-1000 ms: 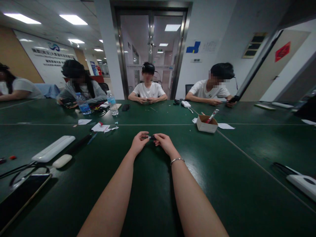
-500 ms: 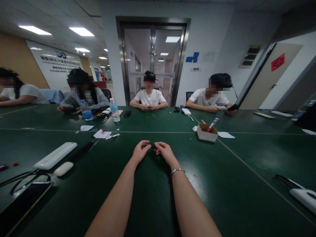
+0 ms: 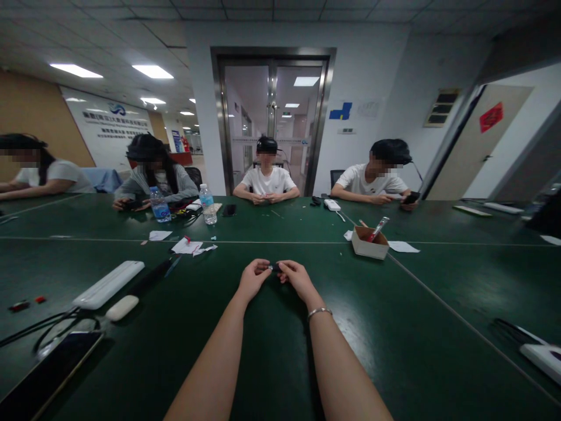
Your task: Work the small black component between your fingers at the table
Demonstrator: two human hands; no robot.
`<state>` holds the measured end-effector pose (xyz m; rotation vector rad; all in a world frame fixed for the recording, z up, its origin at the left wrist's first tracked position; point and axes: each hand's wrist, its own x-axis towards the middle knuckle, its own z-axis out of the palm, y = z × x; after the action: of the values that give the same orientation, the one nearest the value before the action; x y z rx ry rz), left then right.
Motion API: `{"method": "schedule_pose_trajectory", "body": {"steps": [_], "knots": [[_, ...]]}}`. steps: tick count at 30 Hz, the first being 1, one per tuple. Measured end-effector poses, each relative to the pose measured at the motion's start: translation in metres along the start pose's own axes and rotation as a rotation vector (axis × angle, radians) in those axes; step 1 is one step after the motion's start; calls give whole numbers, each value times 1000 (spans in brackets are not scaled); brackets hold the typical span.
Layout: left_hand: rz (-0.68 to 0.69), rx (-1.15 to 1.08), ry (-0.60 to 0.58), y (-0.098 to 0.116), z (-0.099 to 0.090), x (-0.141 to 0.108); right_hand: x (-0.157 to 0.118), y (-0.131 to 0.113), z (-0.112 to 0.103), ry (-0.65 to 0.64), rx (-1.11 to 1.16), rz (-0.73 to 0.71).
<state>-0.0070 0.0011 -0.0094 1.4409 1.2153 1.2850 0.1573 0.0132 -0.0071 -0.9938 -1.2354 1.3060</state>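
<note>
Bench (image 3: 272, 356) is spreading dark green and faintly glossy across the room, a glare patch showing near the right forearm; pale seams are running across it and off toward the right. Near its middle, the right hand (image 3: 300, 279) is clamping a small dark object (image 3: 276, 268) between thumb and fingers. The left hand (image 3: 253, 279) is meeting the object's shiny end with its fingertips; I cannot tell whether they are gripping or only touching. The object is sitting between the two hands, its finer detail too small to read.

Left side of the bench: a long white bar (image 3: 109, 285) is lying near a rounded white case (image 3: 123, 308); a phone (image 3: 52, 374) is resting closer to the near edge, beside a looping black cable. Farther back, scraps of paper (image 3: 187, 246) are lying loose and two water bottles (image 3: 160, 207) are standing upright. Right of the hands, an open box (image 3: 370, 248) is holding a slanted red-and-clear item (image 3: 378, 230).

Room: four people are sitting across the bench, wearing dark headgear. Metal-framed glass doors (image 3: 293, 126) are standing behind the middle one; ceiling lights (image 3: 153, 71) are glowing at upper left.
</note>
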Motion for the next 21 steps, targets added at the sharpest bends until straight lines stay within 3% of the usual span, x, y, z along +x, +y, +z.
{"method": "schedule_pose_trajectory", "body": {"steps": [14,21], "knots": [[92,22,-72,0,-2,-2,-2,0,-1,-11,-25,-6],[-4,79,-92,2,-1,-3,-4,-1,0,-8,-23,-14]]}}
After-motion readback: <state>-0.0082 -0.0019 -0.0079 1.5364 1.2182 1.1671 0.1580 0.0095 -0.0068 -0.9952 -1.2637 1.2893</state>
